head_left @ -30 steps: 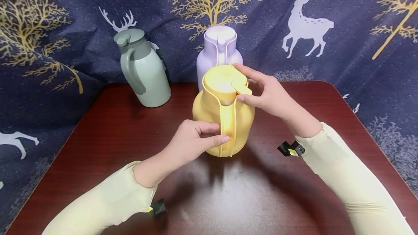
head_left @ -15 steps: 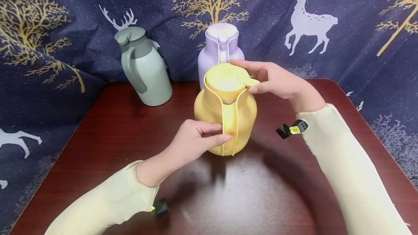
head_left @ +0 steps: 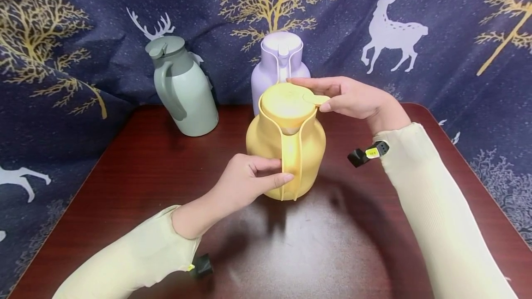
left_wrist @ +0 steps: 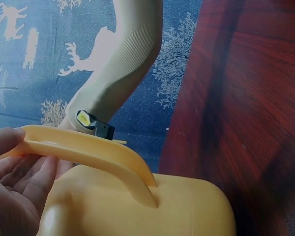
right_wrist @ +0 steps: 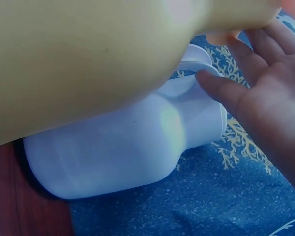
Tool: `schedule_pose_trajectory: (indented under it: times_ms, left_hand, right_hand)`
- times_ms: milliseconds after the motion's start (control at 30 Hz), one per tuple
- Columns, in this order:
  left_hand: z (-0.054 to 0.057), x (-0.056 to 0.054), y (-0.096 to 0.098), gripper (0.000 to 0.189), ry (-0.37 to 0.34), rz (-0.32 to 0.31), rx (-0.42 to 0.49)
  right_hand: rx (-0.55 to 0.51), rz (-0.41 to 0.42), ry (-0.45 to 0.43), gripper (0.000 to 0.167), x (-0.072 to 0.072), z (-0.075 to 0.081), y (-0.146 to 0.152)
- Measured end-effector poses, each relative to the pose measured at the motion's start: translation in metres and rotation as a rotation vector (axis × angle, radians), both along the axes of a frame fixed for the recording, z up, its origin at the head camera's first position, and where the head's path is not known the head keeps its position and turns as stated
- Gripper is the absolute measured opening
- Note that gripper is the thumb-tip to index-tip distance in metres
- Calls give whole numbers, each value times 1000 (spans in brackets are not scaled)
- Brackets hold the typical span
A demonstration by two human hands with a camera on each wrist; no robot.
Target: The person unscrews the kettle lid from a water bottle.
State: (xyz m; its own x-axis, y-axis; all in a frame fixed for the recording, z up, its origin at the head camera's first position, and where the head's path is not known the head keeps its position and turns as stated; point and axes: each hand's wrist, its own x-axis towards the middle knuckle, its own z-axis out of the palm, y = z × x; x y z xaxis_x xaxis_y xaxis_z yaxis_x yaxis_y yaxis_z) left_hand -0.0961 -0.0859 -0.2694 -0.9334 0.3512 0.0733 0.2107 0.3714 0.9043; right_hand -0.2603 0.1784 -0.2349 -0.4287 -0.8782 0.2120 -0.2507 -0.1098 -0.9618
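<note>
A yellow thermos jug [head_left: 311,151] stands at the middle of the table, its handle facing me. My left hand [head_left: 243,181] grips the handle [left_wrist: 93,150], thumb on the outer face and fingers reaching behind it. Around the round yellow lid [head_left: 287,100] my right hand [head_left: 353,98] spreads its grasp: the thumb is at the lid's tab [head_left: 314,99], while the fingers reach along the far rim. That tab points to the right, turned away from the handle. In the right wrist view the jug's body fills the upper left, hiding much of the lid.
Close behind the yellow jug stands a lilac thermos jug [head_left: 282,59], partly covered by it. A grey-green jug [head_left: 189,91] stands at the back left of the dark red table [head_left: 137,165]. A navy cloth [head_left: 332,26] with deer and trees hangs behind.
The lid's tab has swung to the right and away from the handle. My right hand has turned with it, its wrist shifting farther back. The left hand keeps its grip.
</note>
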Motion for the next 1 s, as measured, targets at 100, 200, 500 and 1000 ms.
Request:
schedule_pose_trajectory:
  times_ms: [100, 200, 500, 1000]
  left_hand:
    - [1, 1, 0, 21, 5, 0, 9]
    - [1, 1, 1, 21, 4, 0, 12]
    - [0, 3, 2, 23, -38, -9, 16]
    - [2, 5, 2, 23, 30, -27, -24]
  right_hand:
    - [-26, 49, -25, 55, -2, -1, -1]
    - [-8, 21, -41, 65, 4, 1, -1]
    - [406, -694, 265, 73, 69, 22, -27]
    - [456, -806, 447, 77, 81, 21, -50]
